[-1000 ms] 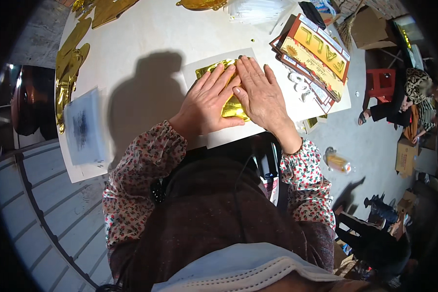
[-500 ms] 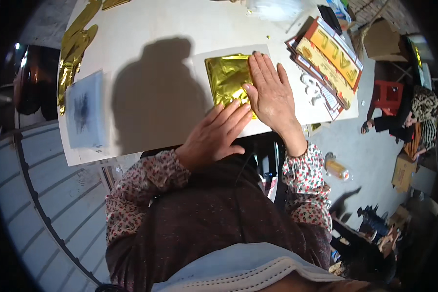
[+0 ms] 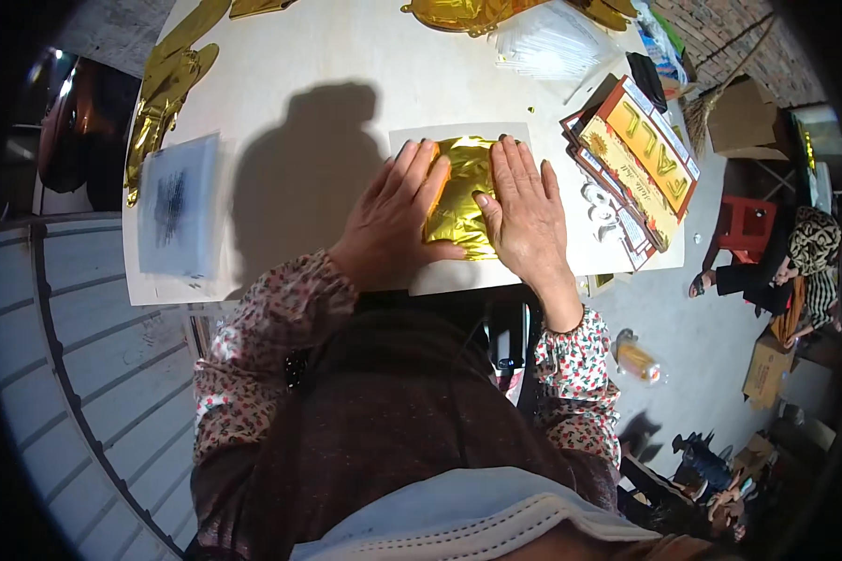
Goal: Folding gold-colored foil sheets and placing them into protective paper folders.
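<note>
A folded square of shiny gold foil (image 3: pixel 461 192) lies near the table's front edge, on top of a thin translucent sheet or bag (image 3: pixel 458 129). My left hand (image 3: pixel 391 217) rests flat over its left side, fingers stretched out and pointing away from me. An orange glint shows along that hand's edge. On the opposite side my right hand (image 3: pixel 530 213) also presses flat, its fingers straight and its thumb on the foil. Neither hand grips anything. Parts of the foil's left and right edges are hidden under the hands.
Right of my hands lie printed cardboard pieces (image 3: pixel 638 154) and silvery foil numerals (image 3: pixel 601 208). Transparent plastic bags (image 3: pixel 180 210) are stacked at left, with more bags (image 3: pixel 552 42) at the back. Gold foil strips (image 3: pixel 166 93) line the left edge. Another person (image 3: pixel 800 257) sits at far right.
My left hand has moved forward and up from the foil's lower edge onto its left side. My right hand stays on the right side. The view has shifted slightly, showing more of the table's back.
</note>
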`<state>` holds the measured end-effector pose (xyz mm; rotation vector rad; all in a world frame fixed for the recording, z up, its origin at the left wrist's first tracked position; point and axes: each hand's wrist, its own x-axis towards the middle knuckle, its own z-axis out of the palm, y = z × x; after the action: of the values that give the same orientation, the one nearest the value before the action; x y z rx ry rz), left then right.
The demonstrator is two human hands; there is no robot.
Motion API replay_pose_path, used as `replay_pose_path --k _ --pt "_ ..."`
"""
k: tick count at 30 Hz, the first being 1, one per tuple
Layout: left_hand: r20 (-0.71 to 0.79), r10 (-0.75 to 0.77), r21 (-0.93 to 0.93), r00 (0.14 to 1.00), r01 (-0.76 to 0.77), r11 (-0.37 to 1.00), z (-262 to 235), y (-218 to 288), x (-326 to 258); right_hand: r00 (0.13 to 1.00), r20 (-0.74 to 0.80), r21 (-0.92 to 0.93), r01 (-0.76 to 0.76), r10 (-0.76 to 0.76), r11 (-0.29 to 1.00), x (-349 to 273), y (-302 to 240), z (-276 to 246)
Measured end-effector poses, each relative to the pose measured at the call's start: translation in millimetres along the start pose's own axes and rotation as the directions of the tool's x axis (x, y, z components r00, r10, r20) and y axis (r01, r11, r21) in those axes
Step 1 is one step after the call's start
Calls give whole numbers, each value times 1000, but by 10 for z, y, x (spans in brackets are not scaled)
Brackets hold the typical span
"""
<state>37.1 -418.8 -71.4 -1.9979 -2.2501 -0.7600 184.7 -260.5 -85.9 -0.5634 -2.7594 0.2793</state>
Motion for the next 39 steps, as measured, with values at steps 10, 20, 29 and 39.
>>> replay_pose_path --k 10,20,29,39 --pt "-114 32 -304 993 -65 951 -11 -361 786 1000 -12 30 -9 9 1000 -1 5 -10" --pt "710 -176 -155 682 394 906 -209 -583 1482 999 -45 47 0 3 999 -5 -12 -26" --pt "729 -43 -424 683 500 755 -167 -615 1504 999 -45 45 -6 8 999 2 14 -20" --pt "812 -163 -243 560 578 779 -353 -540 1496 998 -57 52 -4 7 999 -10 16 -3"
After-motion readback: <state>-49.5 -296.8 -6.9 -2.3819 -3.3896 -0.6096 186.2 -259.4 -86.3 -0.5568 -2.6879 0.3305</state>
